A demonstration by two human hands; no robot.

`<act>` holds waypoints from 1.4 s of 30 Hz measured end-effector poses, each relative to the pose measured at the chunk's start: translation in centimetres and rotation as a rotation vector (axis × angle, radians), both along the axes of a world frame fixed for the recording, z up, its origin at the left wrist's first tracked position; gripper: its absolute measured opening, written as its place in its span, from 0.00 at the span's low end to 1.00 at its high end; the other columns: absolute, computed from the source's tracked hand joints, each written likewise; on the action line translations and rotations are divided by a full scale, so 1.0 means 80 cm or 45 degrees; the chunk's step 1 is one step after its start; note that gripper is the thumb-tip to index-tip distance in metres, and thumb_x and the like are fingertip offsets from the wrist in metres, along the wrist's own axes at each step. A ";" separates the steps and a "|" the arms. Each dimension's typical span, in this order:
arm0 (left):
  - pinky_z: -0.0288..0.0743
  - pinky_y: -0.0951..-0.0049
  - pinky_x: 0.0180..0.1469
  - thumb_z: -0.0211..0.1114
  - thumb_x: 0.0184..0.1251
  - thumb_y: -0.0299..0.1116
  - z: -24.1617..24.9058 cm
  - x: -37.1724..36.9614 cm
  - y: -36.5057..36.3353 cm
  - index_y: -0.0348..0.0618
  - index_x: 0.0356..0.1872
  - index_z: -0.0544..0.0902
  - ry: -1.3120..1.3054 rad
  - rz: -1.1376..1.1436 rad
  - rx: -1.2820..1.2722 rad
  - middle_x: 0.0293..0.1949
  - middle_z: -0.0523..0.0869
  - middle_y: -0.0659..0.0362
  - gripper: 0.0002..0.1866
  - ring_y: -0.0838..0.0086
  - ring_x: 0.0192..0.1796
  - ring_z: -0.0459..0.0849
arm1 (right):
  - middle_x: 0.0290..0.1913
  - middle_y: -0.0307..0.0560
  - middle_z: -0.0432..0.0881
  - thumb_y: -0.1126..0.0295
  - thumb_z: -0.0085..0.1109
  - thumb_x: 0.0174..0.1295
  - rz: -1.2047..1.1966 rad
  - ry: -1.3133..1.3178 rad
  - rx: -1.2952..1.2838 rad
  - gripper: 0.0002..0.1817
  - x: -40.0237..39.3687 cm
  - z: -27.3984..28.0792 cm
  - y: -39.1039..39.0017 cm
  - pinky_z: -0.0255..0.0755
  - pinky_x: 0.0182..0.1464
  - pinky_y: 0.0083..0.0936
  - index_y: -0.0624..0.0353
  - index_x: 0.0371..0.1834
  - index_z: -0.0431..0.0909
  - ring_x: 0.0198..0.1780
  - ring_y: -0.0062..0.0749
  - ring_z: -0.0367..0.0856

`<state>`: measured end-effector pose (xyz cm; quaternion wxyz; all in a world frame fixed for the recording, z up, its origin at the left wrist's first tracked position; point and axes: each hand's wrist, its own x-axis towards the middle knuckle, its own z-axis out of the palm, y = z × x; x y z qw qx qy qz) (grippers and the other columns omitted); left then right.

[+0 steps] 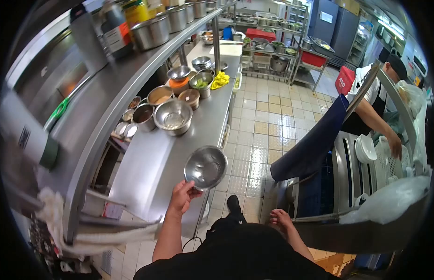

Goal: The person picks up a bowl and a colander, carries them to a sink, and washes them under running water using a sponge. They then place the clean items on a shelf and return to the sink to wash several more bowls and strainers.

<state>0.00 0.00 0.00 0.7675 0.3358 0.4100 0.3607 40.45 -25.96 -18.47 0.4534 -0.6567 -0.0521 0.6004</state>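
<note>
A shiny metal bowl (206,167) is held by its near rim in my left hand (183,196), the thumb lying over the edge. It is over the right edge of the steel counter (154,182). My right hand (280,218) hangs low to the right of my body, near the dark unit, its fingers partly curled and nothing visible in them. Beyond the held bowl, a larger metal bowl (172,116) stands on the counter beside a pot with dark contents (144,115) and other containers.
A yellow cloth (220,80) lies farther back on the counter. A steel shelf (133,60) with pots and bottles overhangs the left side. At the right, a co-worker (375,100) reaches toward white bowls (365,148) and a rack. Tiled floor (259,140) runs between.
</note>
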 end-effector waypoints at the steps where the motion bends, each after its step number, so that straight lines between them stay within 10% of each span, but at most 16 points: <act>1: 0.86 0.65 0.47 0.65 0.73 0.38 0.017 0.004 0.026 0.42 0.54 0.80 -0.029 0.043 0.081 0.42 0.89 0.57 0.15 0.68 0.41 0.89 | 0.49 0.43 0.85 0.57 0.63 0.71 -0.035 -0.009 0.046 0.16 0.000 0.001 0.017 0.79 0.36 0.27 0.52 0.55 0.78 0.36 0.30 0.85; 13: 0.88 0.73 0.39 0.63 0.75 0.32 0.057 0.299 0.700 0.31 0.45 0.79 -0.026 0.736 0.543 0.43 0.84 0.53 0.11 0.70 0.38 0.85 | 0.44 0.45 0.83 0.63 0.62 0.72 -0.345 -0.184 0.006 0.12 0.175 0.051 0.194 0.76 0.30 0.23 0.57 0.50 0.78 0.30 0.28 0.82; 24: 0.84 0.65 0.34 0.67 0.69 0.36 0.025 0.380 1.068 0.28 0.50 0.79 0.257 0.977 0.523 0.44 0.85 0.46 0.20 0.67 0.37 0.87 | 0.43 0.44 0.85 0.63 0.64 0.71 0.064 -0.066 0.066 0.12 0.303 0.020 0.511 0.78 0.34 0.25 0.57 0.49 0.78 0.29 0.24 0.79; 26: 0.80 0.70 0.35 0.65 0.73 0.41 0.084 0.397 0.982 0.36 0.49 0.76 0.116 0.785 0.374 0.34 0.84 0.55 0.17 0.73 0.35 0.84 | 0.44 0.47 0.86 0.64 0.63 0.72 0.183 -0.078 0.085 0.13 0.331 0.010 0.601 0.81 0.33 0.27 0.60 0.52 0.78 0.30 0.30 0.86; 30: 0.76 0.77 0.36 0.64 0.76 0.34 0.107 0.425 0.799 0.39 0.52 0.77 0.188 0.714 1.221 0.37 0.83 0.62 0.12 0.81 0.35 0.79 | 0.43 0.42 0.86 0.63 0.60 0.74 0.542 -0.290 0.422 0.11 0.343 0.108 0.791 0.79 0.39 0.26 0.59 0.49 0.80 0.33 0.25 0.82; 32: 0.79 0.73 0.54 0.69 0.68 0.25 0.171 0.398 0.663 0.37 0.52 0.83 0.602 0.657 1.667 0.54 0.88 0.52 0.13 0.74 0.51 0.86 | 0.40 0.40 0.85 0.65 0.60 0.74 0.741 -0.448 0.780 0.10 0.332 0.196 0.900 0.78 0.44 0.24 0.61 0.48 0.82 0.38 0.23 0.82; 34: 0.82 0.68 0.49 0.73 0.59 0.22 0.281 0.362 0.537 0.43 0.43 0.85 1.239 0.691 1.992 0.50 0.90 0.53 0.12 0.67 0.43 0.89 | 0.41 0.41 0.86 0.67 0.63 0.72 0.958 -0.446 1.088 0.10 0.297 0.322 0.989 0.75 0.47 0.21 0.63 0.48 0.82 0.40 0.21 0.80; 36: 0.80 0.63 0.53 0.72 0.61 0.25 0.347 0.326 0.473 0.41 0.48 0.83 1.749 1.298 2.173 0.57 0.83 0.50 0.14 0.62 0.51 0.85 | 0.45 0.51 0.87 0.69 0.67 0.65 1.179 -0.730 1.889 0.11 0.240 0.465 1.051 0.76 0.51 0.28 0.65 0.43 0.84 0.46 0.36 0.85; 39: 0.76 0.57 0.60 0.71 0.64 0.31 0.419 0.290 0.438 0.38 0.56 0.81 2.321 2.372 1.646 0.68 0.73 0.45 0.20 0.56 0.63 0.78 | 0.53 0.54 0.86 0.69 0.74 0.57 1.447 -0.575 2.738 0.17 0.134 0.649 1.058 0.81 0.55 0.35 0.63 0.49 0.87 0.52 0.44 0.86; 42: 0.71 0.56 0.66 0.77 0.60 0.32 0.464 0.287 0.413 0.39 0.60 0.80 2.562 2.189 1.184 0.74 0.68 0.46 0.27 0.56 0.69 0.73 | 0.68 0.55 0.74 0.69 0.72 0.60 1.403 -0.413 3.060 0.28 0.017 0.725 1.039 0.82 0.48 0.33 0.59 0.65 0.78 0.53 0.47 0.83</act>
